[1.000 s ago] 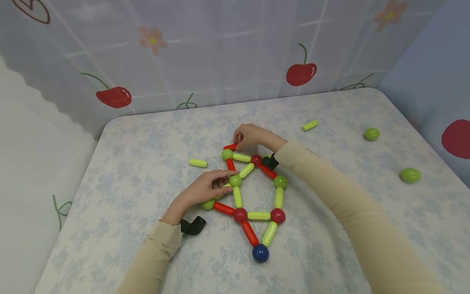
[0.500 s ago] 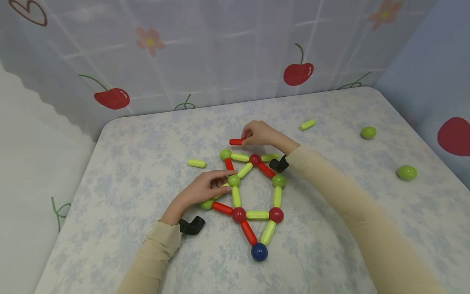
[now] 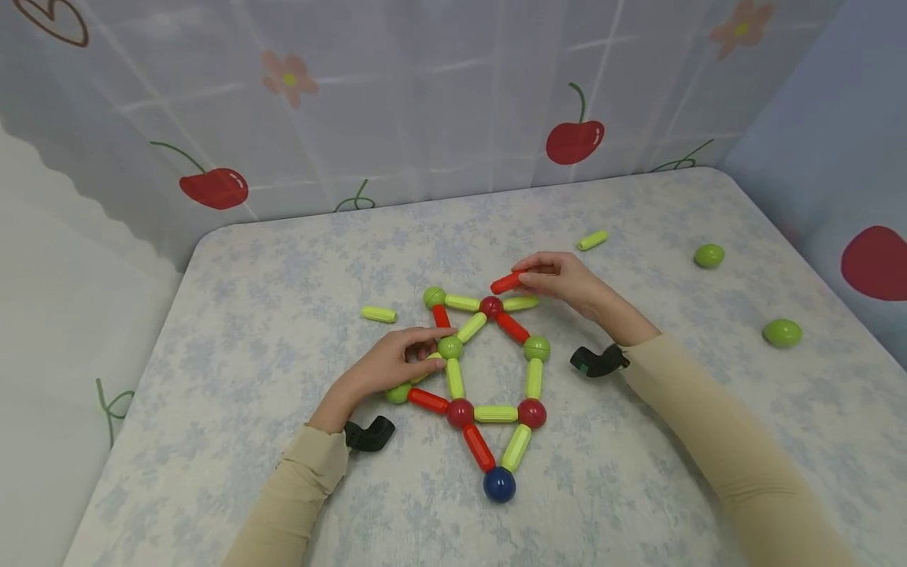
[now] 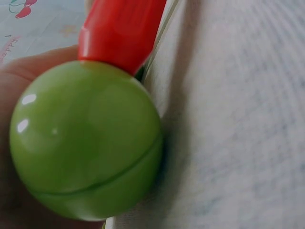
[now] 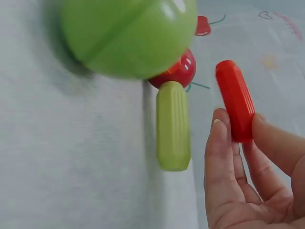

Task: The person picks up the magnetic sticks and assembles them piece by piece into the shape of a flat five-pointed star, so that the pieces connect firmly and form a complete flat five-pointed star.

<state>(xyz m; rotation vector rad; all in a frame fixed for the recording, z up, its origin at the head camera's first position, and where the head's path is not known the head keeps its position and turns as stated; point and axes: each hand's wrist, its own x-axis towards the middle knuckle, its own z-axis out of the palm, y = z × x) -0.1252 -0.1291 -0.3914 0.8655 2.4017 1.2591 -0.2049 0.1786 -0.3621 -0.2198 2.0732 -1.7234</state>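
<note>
A magnetic ball-and-rod structure lies flat on the table, with a blue ball (image 3: pixel 499 484) at its near tip. My left hand (image 3: pixel 397 361) holds a green ball (image 3: pixel 449 347) on its left side between thumb and index finger. Close to that wrist, another green ball (image 4: pixel 86 143) joins a red rod (image 4: pixel 121 33) in the left wrist view. Between thumb and fingertips, my right hand (image 3: pixel 563 285) pinches a loose red magnetic rod (image 5: pixel 236 101). This rod is just above the red ball (image 3: pixel 491 307) at the structure's far side, where a yellow-green rod (image 5: pixel 173 129) sticks out with a free end.
Loose yellow-green rods lie left of the structure, one rod (image 3: pixel 379 314), and farther back right, another rod (image 3: pixel 593 240). Two green balls, a far ball (image 3: pixel 709 256) and a nearer ball (image 3: pixel 782 333), rest on the right. A patterned curtain (image 3: pixel 425 102) hangs behind the table.
My right hand lifted the red rod off the far-left green ball and carried it right, turning it over the red ball. The left hand stayed in place.
</note>
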